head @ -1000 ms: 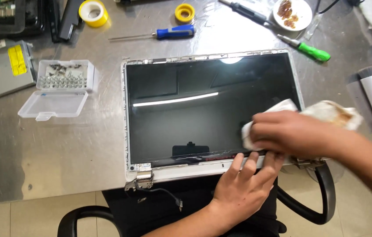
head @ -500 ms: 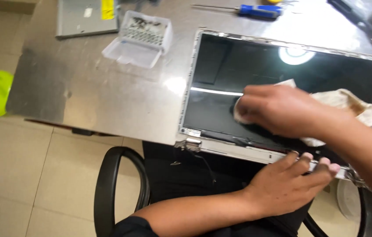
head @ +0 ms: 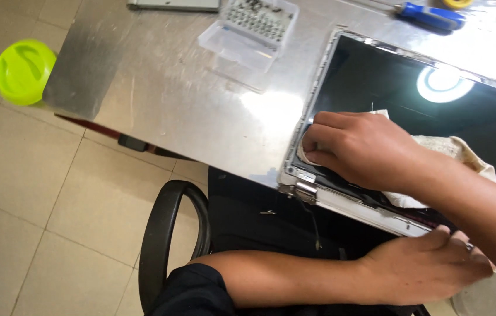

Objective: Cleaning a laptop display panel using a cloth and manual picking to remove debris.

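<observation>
At centre right, our right hand (head: pixel 358 149) presses a bunched cloth (head: pixel 447 149) onto the screen panel (head: pixel 412 111); our left hand (head: pixel 426 269), fingers curled, grips its lower edge

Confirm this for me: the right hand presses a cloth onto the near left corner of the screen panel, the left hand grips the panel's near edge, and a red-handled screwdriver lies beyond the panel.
Not quite: in the head view the screwdriver has a blue handle, not red. The rest stands.
</observation>
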